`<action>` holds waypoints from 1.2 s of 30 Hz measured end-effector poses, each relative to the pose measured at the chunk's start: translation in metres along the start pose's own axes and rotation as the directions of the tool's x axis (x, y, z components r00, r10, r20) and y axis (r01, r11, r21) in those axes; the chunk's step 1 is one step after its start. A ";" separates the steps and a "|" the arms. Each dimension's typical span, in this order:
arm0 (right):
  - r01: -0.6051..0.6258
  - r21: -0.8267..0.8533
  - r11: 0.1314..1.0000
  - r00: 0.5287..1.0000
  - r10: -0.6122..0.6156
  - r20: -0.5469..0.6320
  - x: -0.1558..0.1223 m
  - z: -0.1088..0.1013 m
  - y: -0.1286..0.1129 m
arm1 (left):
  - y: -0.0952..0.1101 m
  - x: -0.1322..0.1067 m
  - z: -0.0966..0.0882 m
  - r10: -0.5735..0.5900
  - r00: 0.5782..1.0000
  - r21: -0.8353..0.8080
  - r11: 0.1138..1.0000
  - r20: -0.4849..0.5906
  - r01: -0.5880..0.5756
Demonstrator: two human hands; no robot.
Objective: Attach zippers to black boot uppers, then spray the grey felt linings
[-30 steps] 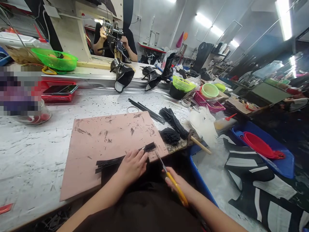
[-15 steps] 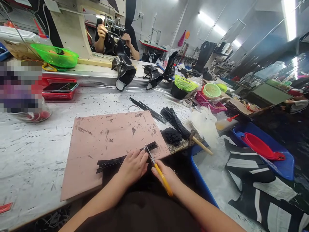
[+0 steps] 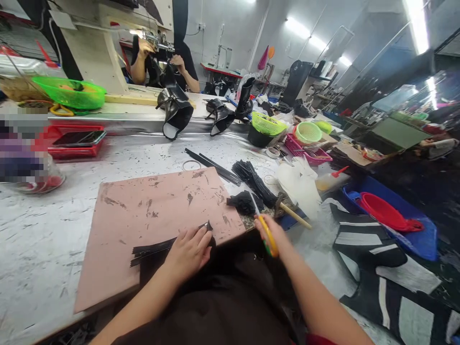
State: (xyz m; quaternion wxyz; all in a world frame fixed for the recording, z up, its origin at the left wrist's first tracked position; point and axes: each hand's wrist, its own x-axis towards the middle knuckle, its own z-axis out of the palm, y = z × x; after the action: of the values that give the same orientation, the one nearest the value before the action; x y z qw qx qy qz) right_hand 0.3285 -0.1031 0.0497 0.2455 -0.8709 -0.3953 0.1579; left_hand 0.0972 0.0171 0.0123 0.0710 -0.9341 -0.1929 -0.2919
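Observation:
My left hand [image 3: 189, 249] is closed over a bundle of long black strips [image 3: 153, 250], pressing them along the front edge of a pink cutting board [image 3: 143, 206]. Their short trimmed end shows just past my fingertips. In my right hand [image 3: 278, 237] is a pair of scissors [image 3: 268, 230] with yellow handles, clear of the strips. The blades point up and away from me, over a pile of short black cut pieces [image 3: 246, 202] at the board's right side. Whether the blades touch the pile I cannot tell.
Behind the pile lie a thick black bundle [image 3: 255, 179] and a wooden-handled tool [image 3: 294, 214]. Black boots [image 3: 176, 115] stand farther back, near a co-worker's hands [image 3: 178, 62] at a sewing machine. A red tray [image 3: 75, 152] holds a phone.
The scissors have left the strips and moved right, over the pile. The cut end piece is gone from the strips, and a short piece now shows at the pile's left edge.

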 end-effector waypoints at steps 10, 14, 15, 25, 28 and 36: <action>-0.148 -0.436 0.888 0.962 0.028 -0.270 0.088 -0.093 0.028 | -0.003 0.001 0.000 -0.035 0.999 -0.026 0.999 -0.014 0.035; 0.163 -0.444 0.881 0.929 -0.289 -0.231 0.085 -0.054 0.000 | -0.007 0.000 0.006 -0.180 0.984 -0.014 0.984 0.011 0.180; 0.276 -0.429 0.860 0.906 -0.382 -0.182 0.082 -0.039 -0.009 | -0.008 0.001 0.006 -0.229 0.973 -0.022 0.973 0.019 0.230; 0.463 -0.328 0.823 0.759 -0.559 -0.333 0.069 0.013 -0.037 | -0.013 0.044 -0.021 -0.516 0.657 -0.073 0.754 0.549 0.653; 0.448 -0.394 0.803 0.736 -0.581 -0.348 0.068 0.006 -0.024 | -0.014 0.051 -0.025 -0.509 0.629 -0.073 0.741 0.588 0.668; 0.478 -0.369 0.797 0.741 -0.592 -0.319 0.049 0.014 -0.021 | -0.015 0.052 -0.023 -0.481 0.660 -0.130 0.744 0.576 0.656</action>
State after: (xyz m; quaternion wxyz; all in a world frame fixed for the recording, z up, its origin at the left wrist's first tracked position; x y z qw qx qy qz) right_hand 0.3405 -0.0493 0.0462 0.2416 -0.7562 -0.5855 -0.1642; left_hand 0.1184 0.0418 0.0613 -0.2347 -0.8642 -0.4395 -0.0705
